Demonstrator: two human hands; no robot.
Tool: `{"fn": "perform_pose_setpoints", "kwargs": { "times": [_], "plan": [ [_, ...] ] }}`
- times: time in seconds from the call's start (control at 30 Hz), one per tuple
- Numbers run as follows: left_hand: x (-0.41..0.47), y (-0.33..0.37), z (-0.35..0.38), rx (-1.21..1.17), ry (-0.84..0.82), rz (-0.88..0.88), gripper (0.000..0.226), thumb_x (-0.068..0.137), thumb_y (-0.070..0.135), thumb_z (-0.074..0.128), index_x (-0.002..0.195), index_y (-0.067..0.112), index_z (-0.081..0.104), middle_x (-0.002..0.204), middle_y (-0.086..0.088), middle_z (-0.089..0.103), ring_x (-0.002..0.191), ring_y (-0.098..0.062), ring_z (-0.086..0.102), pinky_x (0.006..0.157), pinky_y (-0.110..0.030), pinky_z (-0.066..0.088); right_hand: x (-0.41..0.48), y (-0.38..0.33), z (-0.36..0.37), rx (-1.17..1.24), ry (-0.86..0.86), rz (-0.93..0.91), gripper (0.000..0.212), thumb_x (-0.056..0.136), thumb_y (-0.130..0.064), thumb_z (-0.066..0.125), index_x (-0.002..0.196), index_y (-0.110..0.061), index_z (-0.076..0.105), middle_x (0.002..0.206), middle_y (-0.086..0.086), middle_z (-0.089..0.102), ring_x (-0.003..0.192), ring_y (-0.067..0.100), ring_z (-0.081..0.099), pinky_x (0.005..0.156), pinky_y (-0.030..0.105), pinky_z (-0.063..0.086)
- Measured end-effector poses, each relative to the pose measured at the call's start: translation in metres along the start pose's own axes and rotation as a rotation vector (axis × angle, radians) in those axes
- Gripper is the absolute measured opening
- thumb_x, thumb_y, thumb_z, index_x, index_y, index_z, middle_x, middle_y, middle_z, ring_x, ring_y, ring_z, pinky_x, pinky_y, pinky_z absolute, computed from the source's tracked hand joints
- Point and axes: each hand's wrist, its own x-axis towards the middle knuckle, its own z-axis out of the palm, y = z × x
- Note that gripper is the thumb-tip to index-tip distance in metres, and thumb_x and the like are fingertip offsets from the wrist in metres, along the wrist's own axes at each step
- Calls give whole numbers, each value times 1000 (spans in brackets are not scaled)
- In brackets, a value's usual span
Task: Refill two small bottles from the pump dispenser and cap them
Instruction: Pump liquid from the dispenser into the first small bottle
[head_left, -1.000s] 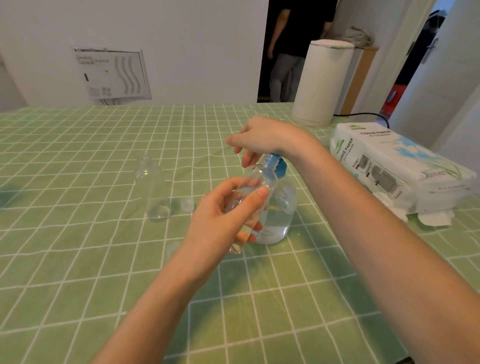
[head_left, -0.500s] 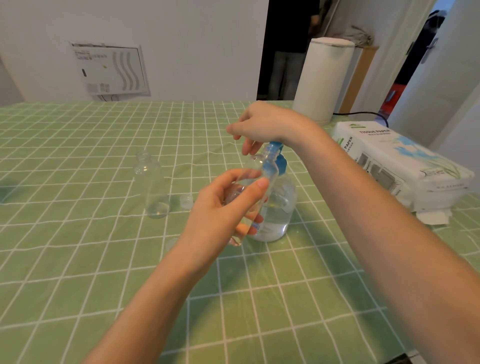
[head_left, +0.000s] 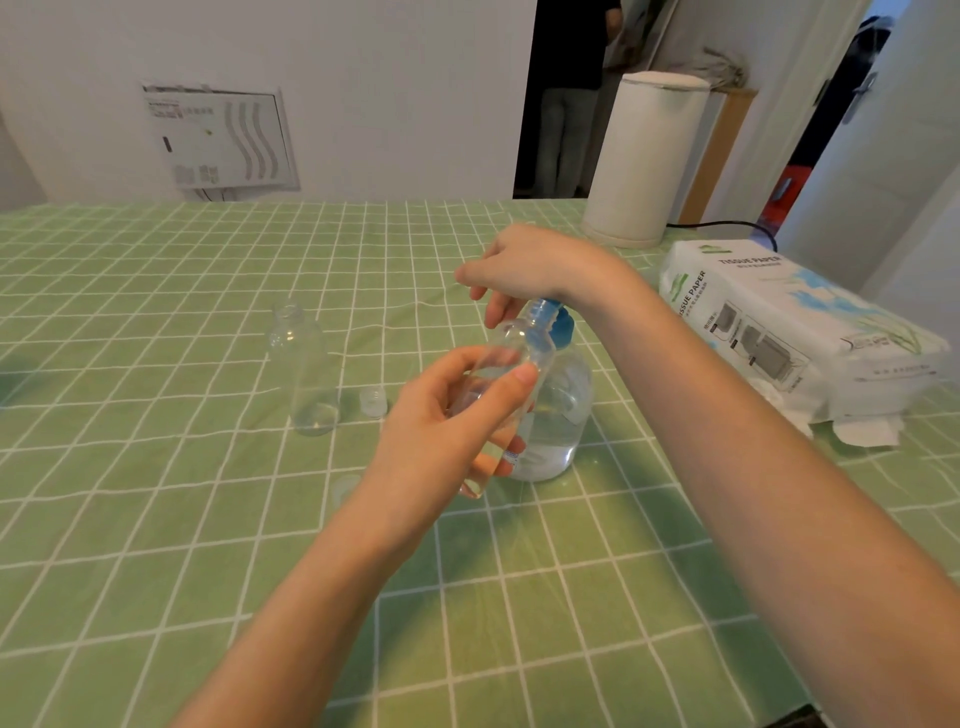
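My right-hand fingers (head_left: 493, 306) press together on the pump dispenser (head_left: 553, 410), mid-counter (head_left: 156, 519); my left-hand fingers (head_left: 498, 452) clamp a small bottle (head_left: 511, 364), tilted, its mouth just under the blue spout (head_left: 540, 312). The second bottle (head_left: 306, 374) stands upright farther left, a cap (head_left: 373, 401) beside it.

Two bare forearms are seen rising from the lower edge of the frame, no sleeve, watch or ring being worn on the left hand (head_left: 447, 415) or the right hand (head_left: 530, 267).
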Motion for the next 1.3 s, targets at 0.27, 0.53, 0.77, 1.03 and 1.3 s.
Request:
{"fn": "perform_pose_setpoints", "kwargs": {
  "times": [0.27, 0.53, 0.77, 1.03, 1.3],
  "plan": [
    [2, 4, -1, -36, -18, 14, 38, 66, 46, 63, 98, 26, 67, 88, -9, 70, 56, -9, 61, 43, -19, 45, 1, -4, -10, -11, 32, -39, 33, 94, -34, 48, 105, -8, 66, 88, 6, 74, 94, 25, 70, 70, 28, 50],
    [3, 4, 0, -37, -16, 17, 37, 66, 45, 63, 98, 26, 67, 92, -13, 69, 57, -10, 62, 45, -20, 47, 1, -5, -9, -23, 11, -41, 33, 94, -34, 48, 104, -8, 66, 88, 5, 73, 95, 26, 69, 87, 35, 50],
    [0, 3, 1, -36, -2, -3, 40, 64, 46, 63, 99, 26, 66, 84, -4, 70, 55, -9, 62, 42, -18, 43, -1, -2, -3, -14, -6, -10, 33, 93, -35, 48, 102, -9, 67, 90, 6, 73, 96, 26, 69, 89, 36, 50],
    [-1, 2, 0, -14, -6, -6, 41, 64, 48, 62, 99, 26, 66, 82, 1, 71, 56, -8, 62, 42, -19, 44, 0, 0, 0, 10, -1, -12, 35, 93, -36, 48, 103, -9, 67, 91, 6, 73, 96, 27, 69, 93, 39, 50],
    [1, 5, -1, -37, -13, 9, 37, 66, 45, 63, 98, 26, 67, 88, -6, 70, 56, -8, 62, 44, -17, 45, 2, -5, -8, -50, 21, -33, 35, 94, -35, 49, 110, -7, 63, 91, 4, 72, 94, 24, 69, 84, 35, 51]
  ]
}}
